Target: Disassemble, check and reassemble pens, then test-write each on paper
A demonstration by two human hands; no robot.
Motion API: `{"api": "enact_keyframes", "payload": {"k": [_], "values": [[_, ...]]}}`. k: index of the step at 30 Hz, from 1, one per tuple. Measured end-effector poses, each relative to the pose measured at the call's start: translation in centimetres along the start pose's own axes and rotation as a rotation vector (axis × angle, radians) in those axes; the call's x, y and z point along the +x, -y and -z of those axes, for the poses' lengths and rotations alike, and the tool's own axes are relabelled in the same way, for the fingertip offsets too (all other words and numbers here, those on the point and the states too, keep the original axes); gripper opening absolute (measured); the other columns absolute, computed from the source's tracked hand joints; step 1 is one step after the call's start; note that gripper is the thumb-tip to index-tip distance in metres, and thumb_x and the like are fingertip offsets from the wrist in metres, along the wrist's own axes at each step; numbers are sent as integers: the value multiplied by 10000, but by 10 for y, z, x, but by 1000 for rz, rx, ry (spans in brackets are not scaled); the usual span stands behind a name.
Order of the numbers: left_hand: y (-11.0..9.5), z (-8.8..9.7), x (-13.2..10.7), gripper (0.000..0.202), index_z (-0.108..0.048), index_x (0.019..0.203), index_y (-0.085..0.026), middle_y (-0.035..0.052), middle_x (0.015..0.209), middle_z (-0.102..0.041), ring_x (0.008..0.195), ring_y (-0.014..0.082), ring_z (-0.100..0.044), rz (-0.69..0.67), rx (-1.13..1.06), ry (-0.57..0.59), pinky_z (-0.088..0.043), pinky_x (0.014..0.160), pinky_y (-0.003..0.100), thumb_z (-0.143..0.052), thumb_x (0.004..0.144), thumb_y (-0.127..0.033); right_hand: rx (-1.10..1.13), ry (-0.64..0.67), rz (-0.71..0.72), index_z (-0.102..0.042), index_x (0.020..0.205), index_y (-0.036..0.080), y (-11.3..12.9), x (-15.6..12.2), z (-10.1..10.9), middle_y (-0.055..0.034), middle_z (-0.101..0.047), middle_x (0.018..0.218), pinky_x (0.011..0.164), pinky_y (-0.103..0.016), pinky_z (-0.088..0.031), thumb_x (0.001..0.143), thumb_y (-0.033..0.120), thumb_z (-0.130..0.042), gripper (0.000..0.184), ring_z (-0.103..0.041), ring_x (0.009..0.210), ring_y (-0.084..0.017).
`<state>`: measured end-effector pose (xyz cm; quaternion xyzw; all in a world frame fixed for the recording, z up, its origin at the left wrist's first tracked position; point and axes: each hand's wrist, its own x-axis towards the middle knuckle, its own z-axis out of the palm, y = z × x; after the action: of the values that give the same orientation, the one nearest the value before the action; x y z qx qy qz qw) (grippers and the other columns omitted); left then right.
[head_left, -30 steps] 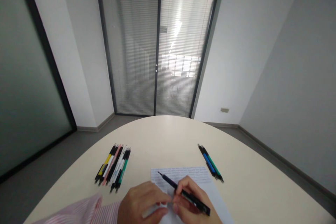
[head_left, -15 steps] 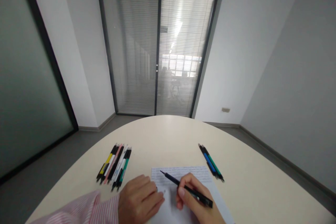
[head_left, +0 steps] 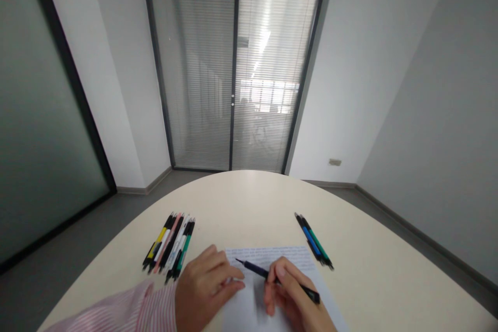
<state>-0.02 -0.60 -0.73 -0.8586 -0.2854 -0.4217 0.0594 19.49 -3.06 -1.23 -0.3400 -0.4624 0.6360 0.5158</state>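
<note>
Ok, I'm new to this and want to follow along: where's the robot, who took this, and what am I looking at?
There's no robot here, just a person's two bare hands. The camera sits on their head, looking forward and down, so you see roughly what they see.

On the pale table lies a sheet of paper with rows of writing too small to read. The right hand holds a black pen over it. The left hand is at the paper's left edge, with nothing visibly held. A row of pens lies to the left; a blue and a green pen lie to the right.
</note>
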Motion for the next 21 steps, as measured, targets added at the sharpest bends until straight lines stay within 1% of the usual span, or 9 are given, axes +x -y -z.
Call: {"api": "enact_keyframes", "payload": {"k": [3, 6, 9, 11, 13, 15, 18, 19, 21], "values": [[6, 4, 4, 283, -642, 848, -178, 32, 713, -626, 680, 174, -576, 180, -177, -48, -453, 606, 280, -503, 909, -417, 152, -6, -30, -579, 734, 148, 1, 1, 1, -19, -615, 596, 547, -245, -396, 829, 460, -602, 327, -552, 544, -124], [14, 3, 4, 239, -646, 923, -183, 44, 822, -671, 782, 188, -607, 255, -284, 3, -480, 674, 284, -601, 851, -406, 287, -2, -72, -575, 741, 150, 2, 1, 1, 3, -585, 556, 510, -214, -390, 823, 435, -622, 300, -540, 504, -105], [17, 1, 2, 83, -671, 839, -193, 18, 763, -686, 745, 169, -614, 275, -348, 37, -473, 672, 261, -628, 844, -264, 337, 9, -116, -578, 776, 159, 1, 2, 3, 13, -567, 521, 463, -189, -367, 830, 415, -617, 265, -529, 459, -96], [17, 1, 2, 67, -677, 785, -191, 11, 724, -683, 704, 158, -612, 303, -363, 28, -464, 638, 245, -624, 826, -194, 353, 12, -133, -594, 852, 167, -1, 4, 5, 15, -572, 500, 439, -186, -356, 820, 406, -629, 244, -519, 424, -98], [16, 4, 3, 71, -676, 756, -189, 5, 696, -676, 661, 150, -609, 388, -373, 15, -461, 599, 233, -623, 800, -174, 396, -27, -140, -610, 889, 168, -2, 5, 9, 19, -578, 485, 428, -184, -348, 768, 383, -690, 259, -507, 407, -96], [17, 8, 4, 71, -672, 737, -187, 1, 663, -668, 631, 147, -614, 516, -397, -22, -480, 588, 228, -618, 782, -189, 469, -121, -140, -631, 812, 152, -1, 7, 12, 25, -577, 490, 438, -179, -352, 686, 328, -767, 255, -503, 423, -85], [22, 13, 5, 83, -666, 750, -172, 27, 705, -703, 679, 169, -671, 693, -500, -155, -543, 638, 234, -610, 772, -230, 573, -235, -144, -635, 684, 139, 4, 8, 15, 34, -557, 498, 452, -180, -360, 615, 268, -812, 230, -473, 441, -71], [24, 15, 5, 89, -663, 763, -166, 45, 751, -721, 722, 182, -690, 715, -539, -208, -560, 666, 241, -610, 774, -236, 588, -243, -143, -633, 664, 140, 6, 8, 15, 36, -546, 488, 449, -183, -357, 613, 268, -811, 225, -459, 438, -70], [27, 20, 5, 70, -646, 783, -158, 76, 853, -739, 799, 200, -708, 696, -581, -299, -578, 717, 262, -613, 783, -220, 590, -236, -135, -629, 641, 145, 8, 7, 15, 34, -534, 479, 449, -185, -352, 624, 284, -801, 222, -441, 440, -72]]}}
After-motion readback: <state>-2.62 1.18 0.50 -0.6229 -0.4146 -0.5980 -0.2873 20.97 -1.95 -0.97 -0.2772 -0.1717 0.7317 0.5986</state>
